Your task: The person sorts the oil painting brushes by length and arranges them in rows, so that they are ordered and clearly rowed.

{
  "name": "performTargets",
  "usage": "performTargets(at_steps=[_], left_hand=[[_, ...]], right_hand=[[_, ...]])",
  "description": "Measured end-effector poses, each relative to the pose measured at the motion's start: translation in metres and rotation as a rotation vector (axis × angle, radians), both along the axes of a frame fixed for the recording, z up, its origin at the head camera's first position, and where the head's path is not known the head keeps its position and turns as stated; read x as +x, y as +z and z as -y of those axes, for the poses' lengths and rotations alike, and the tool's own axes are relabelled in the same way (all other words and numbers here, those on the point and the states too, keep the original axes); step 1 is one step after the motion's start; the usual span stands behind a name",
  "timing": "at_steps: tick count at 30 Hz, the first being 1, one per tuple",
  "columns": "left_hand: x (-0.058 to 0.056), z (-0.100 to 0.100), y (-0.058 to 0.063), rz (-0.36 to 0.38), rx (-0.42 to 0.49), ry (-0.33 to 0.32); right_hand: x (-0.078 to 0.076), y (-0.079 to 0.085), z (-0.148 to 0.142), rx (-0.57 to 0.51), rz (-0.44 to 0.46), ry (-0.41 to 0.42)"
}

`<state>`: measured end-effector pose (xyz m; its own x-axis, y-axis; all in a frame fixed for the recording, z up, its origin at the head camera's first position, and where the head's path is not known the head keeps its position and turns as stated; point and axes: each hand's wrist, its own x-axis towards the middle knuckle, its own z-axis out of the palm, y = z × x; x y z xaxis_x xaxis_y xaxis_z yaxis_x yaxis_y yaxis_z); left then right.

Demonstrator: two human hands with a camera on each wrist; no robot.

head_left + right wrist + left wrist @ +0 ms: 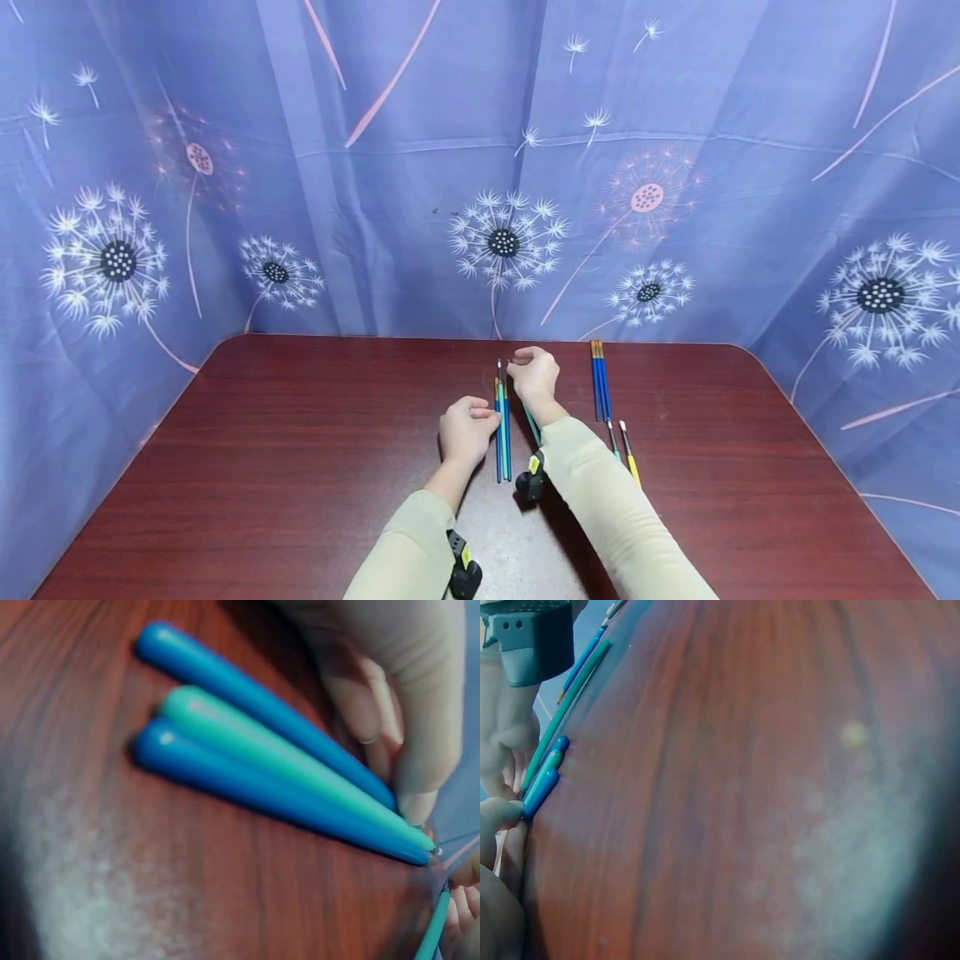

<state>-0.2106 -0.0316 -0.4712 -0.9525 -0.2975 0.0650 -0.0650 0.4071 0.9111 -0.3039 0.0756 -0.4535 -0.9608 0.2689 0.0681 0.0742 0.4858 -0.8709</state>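
Two blue paintbrushes and a mint-green paintbrush [503, 442] lie side by side on the brown table [315, 467], bristles toward the back. My left hand [467, 432] is beside them, its fingertips touching the near blue brush [262, 712] partway along. Just right of this group, my right hand [536, 377] pinches a separate green paintbrush [574, 705] near its bristle end. That brush's handle slants back under my right wrist, partly covered by the sleeve in the head view. In the right wrist view, the rounded handle ends show large and close.
Several blue paintbrushes [601, 383] lie together at the back right. Nearer, a yellow-handled paintbrush [631, 462] and a teal-handled paintbrush [614, 442] are partly behind my right sleeve [607, 500]. A blue dandelion-print curtain [405, 250] hangs along the table's back edge.
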Motion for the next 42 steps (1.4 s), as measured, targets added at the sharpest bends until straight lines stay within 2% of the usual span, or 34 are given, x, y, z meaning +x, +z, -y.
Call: performTargets(at_steps=[8,12,17,25,30,42], left_hand=[[0.001,0.000,0.001,0.008,-0.010,0.003],[0.001,0.001,0.001,0.014,-0.014,-0.001],[0.001,0.000,0.001,0.020,-0.017,-0.006],[0.002,0.001,0.002,0.030,-0.012,-0.014],[0.002,0.001,0.003,0.024,-0.005,-0.009],[0.000,0.001,0.000,0.022,-0.004,-0.009]], right_hand=[[-0.002,0.002,-0.007,-0.411,0.073,-0.053],[-0.001,0.006,-0.013,-0.521,0.135,-0.060],[-0.002,0.011,-0.021,-0.621,0.156,-0.052],[-0.002,0.020,-0.035,-0.663,0.196,-0.036],[0.001,0.028,-0.044,-0.706,0.189,0.009],[0.009,0.038,-0.067,-0.694,0.224,0.089]])
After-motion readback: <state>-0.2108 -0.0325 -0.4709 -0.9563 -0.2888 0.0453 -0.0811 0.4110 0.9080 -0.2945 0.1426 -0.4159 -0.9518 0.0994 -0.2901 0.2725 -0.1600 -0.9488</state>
